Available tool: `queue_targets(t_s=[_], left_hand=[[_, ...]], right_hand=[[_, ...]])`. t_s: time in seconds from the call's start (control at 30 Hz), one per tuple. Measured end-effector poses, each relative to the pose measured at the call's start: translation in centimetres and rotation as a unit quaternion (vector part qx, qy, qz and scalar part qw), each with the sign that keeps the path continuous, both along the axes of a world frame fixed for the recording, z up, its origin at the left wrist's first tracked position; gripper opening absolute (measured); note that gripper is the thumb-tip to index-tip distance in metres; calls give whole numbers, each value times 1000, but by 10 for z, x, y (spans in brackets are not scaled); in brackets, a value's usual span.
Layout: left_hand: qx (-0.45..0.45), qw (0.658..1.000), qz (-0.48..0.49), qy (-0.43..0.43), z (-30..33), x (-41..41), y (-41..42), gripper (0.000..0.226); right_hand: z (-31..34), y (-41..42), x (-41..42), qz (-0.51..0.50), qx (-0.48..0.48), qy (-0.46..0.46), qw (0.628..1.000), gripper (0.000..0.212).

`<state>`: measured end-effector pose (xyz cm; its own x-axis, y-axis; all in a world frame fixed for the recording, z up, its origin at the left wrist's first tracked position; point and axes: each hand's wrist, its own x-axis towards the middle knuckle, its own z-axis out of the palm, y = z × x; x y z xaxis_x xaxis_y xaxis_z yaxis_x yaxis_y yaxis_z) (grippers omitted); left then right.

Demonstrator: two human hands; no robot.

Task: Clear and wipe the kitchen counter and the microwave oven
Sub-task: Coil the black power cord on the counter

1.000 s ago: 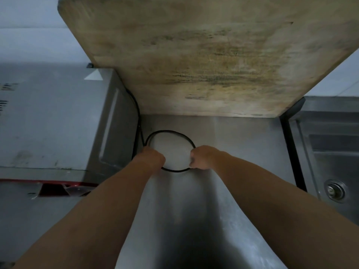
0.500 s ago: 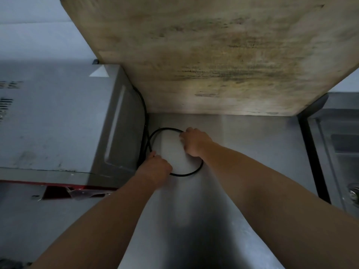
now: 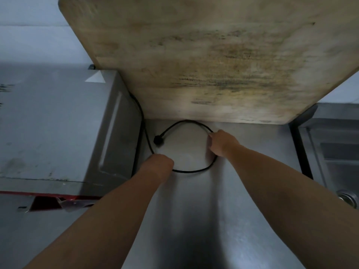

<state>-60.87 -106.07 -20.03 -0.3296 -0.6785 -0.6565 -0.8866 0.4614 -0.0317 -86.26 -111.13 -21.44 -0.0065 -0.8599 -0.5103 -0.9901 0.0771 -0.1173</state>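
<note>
Since half a second earlier the thin black power cord (image 3: 192, 170) had spread wider, its plug (image 3: 158, 140) now showing at ten o'clock. We pinched it with our right hand (image 3: 221, 141); our left hand (image 3: 160, 162) gripped it, fingers hidden. The brushed steel counter (image 3: 242, 191) ran between the grey microwave oven (image 3: 58, 123) and sink (image 3: 334, 152), a worn wooden board (image 3: 213, 65) standing at twelve o'clock.

Worn wooden chopping board (image 3: 213, 61) propped upright against the wall, steel sink (image 3: 334, 152) at right, drain (image 3: 347, 199) showing
</note>
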Motion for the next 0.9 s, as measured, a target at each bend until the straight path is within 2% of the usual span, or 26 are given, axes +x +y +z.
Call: queue_targets(t_s=[0.23,0.4,0.53,0.73,0.83,0.9], left_hand=[[-72,997,0,11,12,-26,-12,32],[-104,994,5,23,13,-27,-12,32],[-113,992,24,40,15,-31,-19,32],[-81,994,27,71,9,-45,-32,32],[-84,993,15,76,3,-55,-36,30],[-74,996,22,48,-4,-59,-39,32]], right_hand=[[-1,5,-20,-7,-10,-37,999,35],[0,10,-23,-5,-76,-42,996,29],[5,15,-9,62,-113,-50,990,37],[-2,51,31,180,-160,-97,966,29],[-16,69,46,231,-147,-112,955,24],[-25,76,51,249,-129,-108,954,23]])
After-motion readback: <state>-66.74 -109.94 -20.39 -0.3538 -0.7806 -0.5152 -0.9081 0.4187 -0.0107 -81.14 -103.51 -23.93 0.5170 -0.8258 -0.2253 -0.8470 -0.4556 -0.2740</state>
